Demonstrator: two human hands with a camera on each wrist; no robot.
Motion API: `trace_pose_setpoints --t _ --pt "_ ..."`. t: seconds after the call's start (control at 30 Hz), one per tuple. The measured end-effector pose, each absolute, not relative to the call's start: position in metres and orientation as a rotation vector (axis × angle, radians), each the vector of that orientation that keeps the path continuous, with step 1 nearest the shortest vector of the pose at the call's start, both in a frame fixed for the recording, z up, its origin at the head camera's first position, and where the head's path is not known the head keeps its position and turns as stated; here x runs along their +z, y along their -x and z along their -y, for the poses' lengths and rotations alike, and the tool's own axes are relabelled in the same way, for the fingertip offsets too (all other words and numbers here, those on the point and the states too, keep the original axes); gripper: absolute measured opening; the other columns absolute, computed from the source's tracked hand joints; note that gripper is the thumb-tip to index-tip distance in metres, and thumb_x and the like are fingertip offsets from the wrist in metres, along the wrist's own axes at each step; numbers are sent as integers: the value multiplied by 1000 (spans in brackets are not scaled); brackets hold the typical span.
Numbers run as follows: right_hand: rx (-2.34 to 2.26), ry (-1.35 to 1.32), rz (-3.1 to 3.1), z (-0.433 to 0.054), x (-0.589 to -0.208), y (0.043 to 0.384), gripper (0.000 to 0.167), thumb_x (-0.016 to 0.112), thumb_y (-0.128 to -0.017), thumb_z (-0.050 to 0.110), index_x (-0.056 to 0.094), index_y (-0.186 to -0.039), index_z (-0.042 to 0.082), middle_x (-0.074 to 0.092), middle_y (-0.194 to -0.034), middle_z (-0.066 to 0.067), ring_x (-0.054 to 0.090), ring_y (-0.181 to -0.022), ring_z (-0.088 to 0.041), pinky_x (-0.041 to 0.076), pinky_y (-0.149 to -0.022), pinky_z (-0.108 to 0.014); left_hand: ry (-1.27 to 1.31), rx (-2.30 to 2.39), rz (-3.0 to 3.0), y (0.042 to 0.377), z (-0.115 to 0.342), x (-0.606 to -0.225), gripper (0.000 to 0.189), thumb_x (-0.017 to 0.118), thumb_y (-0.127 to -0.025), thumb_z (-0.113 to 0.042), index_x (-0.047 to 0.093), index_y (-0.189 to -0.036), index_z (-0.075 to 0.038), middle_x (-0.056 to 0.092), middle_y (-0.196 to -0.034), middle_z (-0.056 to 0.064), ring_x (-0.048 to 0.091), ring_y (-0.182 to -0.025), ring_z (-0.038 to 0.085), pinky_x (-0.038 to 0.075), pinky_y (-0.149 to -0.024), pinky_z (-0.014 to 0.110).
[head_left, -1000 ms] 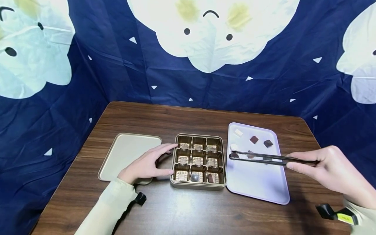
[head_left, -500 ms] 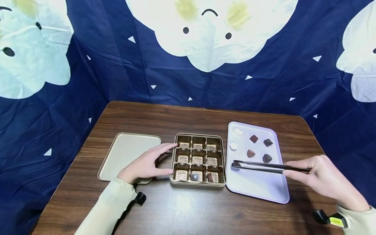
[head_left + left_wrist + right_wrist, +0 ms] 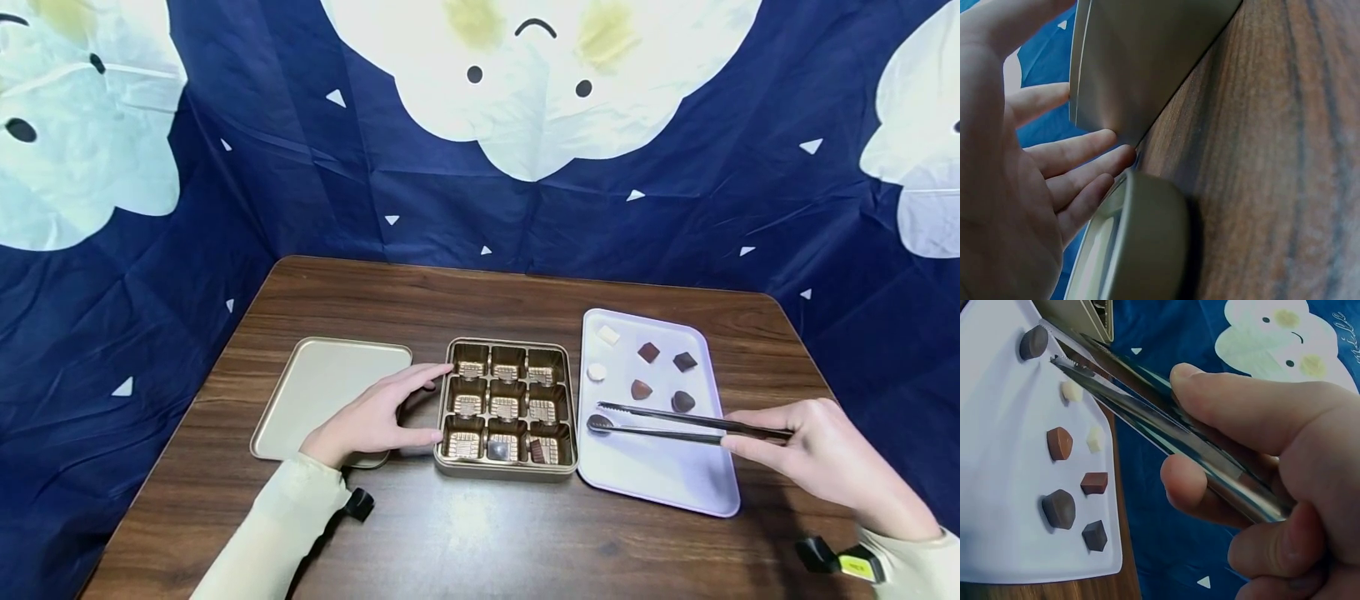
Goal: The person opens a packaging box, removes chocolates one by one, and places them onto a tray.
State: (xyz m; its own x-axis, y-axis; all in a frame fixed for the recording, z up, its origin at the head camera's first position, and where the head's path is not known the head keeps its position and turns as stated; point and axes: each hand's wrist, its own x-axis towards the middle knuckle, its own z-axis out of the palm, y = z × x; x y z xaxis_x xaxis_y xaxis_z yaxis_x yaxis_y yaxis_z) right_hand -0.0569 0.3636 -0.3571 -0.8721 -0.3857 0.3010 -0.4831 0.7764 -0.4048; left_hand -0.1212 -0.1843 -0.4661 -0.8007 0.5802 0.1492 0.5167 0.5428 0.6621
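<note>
My left hand (image 3: pixel 378 417) rests its thumb and index fingertip against the left side of a gold tin box (image 3: pixel 506 473); its other fingers are extended, as the left wrist view shows. The box has a tray of square compartments, with dark chocolates (image 3: pixel 498 450) in two front ones. My right hand (image 3: pixel 817 446) holds black-looking metal tongs (image 3: pixel 675 425), with thumb and fingers on opposite arms. The tong tips stand apart over a lilac tray (image 3: pixel 660 487). A dark round chocolate (image 3: pixel 1034 342) lies on the tray right at the tips; whether they touch it I cannot tell.
Behind the tongs on the tray sit a white square (image 3: pixel 608 335), a white round piece (image 3: pixel 596 372), and several brown and dark chocolates (image 3: pixel 648 352). A gold lid (image 3: pixel 330 383) lies left of the box, partly under my left hand. A blue cloth (image 3: pixel 450 225) hangs behind the wooden table.
My right hand has brought the tongs toward the tray's front and left, the dark round chocolate shifting forward too. Since half a second ago, the tong arms have spread. My left hand stays put.
</note>
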Motion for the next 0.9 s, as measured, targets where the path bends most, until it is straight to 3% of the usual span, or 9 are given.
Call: trace_pose_setpoints --t 0.07,0.27,0.47,0.7,0.9 --pt "703 -678 2759 -366 -357 56 26 95 -72 9 86 -96 12 76 -80 15 33 -43 14 28 -39 -13 -955 1104 -2681 121 185 -466 95 85 -86 -51 39 -164 -23 48 -159 -4 57 -133 20 45 -113 53" --pt "669 -632 2727 -369 -352 55 29 96 -70 7 85 -97 10 78 -80 8 39 -46 10 29 -39 -13 -959 1106 -2685 121 185 -464 94 86 -86 -48 39 -164 -22 48 -159 -4 57 -133 21 44 -114 53" --pt "701 -636 2691 -366 -347 55 32 94 -70 2 85 -100 8 71 -73 21 32 -44 13 27 -38 -13 -955 1111 -2684 121 185 -464 94 86 -86 -48 39 -164 -22 48 -159 -4 57 -134 22 45 -113 54" --pt "766 -707 2639 -347 -344 56 42 94 -67 -4 86 -102 18 77 -85 17 46 -50 9 35 -44 -11 -952 1113 -2681 121 185 -464 95 84 -86 -54 39 -164 -23 48 -159 -5 57 -134 21 44 -114 53" --pt "892 -785 2623 -326 -347 55 37 93 -69 -5 85 -102 10 75 -78 14 54 -55 9 39 -45 -11 -956 1104 -2687 120 185 -465 94 85 -86 -52 39 -164 -25 48 -159 -5 57 -134 21 44 -114 52"
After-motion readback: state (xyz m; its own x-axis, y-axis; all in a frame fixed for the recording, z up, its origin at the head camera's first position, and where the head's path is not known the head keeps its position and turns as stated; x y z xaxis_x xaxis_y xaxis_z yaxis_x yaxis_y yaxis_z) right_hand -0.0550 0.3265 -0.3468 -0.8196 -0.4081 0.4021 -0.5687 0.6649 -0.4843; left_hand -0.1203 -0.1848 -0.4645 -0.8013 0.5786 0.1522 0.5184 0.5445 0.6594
